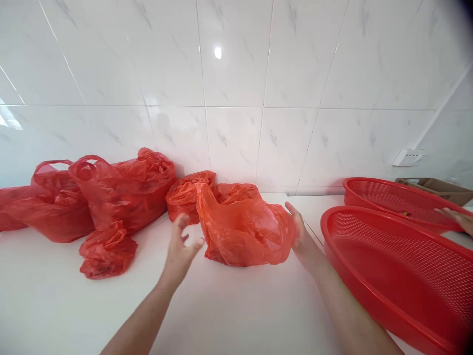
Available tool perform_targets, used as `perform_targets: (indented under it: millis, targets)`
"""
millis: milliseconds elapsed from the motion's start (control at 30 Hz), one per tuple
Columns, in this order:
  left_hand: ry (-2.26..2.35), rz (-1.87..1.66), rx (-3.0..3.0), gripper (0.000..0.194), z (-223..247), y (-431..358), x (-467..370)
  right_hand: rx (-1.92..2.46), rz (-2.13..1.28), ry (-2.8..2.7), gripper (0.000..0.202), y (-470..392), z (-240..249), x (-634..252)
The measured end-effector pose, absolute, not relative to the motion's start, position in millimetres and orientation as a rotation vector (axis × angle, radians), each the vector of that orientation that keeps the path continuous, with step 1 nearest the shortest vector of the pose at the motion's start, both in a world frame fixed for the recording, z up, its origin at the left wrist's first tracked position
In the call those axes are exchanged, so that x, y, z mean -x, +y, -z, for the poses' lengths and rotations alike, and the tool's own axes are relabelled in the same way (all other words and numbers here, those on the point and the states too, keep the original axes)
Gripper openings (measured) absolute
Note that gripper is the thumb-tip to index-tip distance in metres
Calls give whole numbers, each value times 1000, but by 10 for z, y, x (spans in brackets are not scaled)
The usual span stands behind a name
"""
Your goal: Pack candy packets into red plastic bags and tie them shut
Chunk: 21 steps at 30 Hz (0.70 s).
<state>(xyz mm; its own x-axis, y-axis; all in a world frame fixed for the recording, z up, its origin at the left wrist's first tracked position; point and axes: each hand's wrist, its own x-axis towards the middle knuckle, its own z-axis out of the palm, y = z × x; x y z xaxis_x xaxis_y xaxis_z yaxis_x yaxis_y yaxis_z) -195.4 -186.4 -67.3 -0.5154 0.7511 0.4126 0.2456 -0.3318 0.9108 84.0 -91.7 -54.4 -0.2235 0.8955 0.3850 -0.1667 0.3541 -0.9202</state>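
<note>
A red plastic bag lies crumpled on the white table in front of me, its mouth loosely spread. To its left, my left hand hovers with fingers apart and holds nothing. At the bag's right side is my right hand, with a finger stretched up and the palm turned to the plastic. It touches or nearly touches the bag; some of its fingers are hidden behind it. Two more red bags, one knotted-looking bag and another bag, sit just behind. What the bags contain cannot be made out.
Several full red bags stand on the left, with a small bundled bag before them. On the right are a large red mesh basket and a second basket. Another person's hand reaches over it. A cardboard box sits behind.
</note>
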Motion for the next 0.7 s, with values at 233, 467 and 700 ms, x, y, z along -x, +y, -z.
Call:
perform_targets:
  millis: [233,467,700]
  targets:
    - [1211,-1567,-1080,26,588,-1554,1444,798,-1245,-1603,53,-1036,455,-797]
    - [1138,-1654,-1064,37,375,-1470,1396,567,-1409,-828,25,-816,596,-1005]
    - [998,-1522,-715,31,762,-1640,1454,548,-1444,-926,22,-890,563,-997]
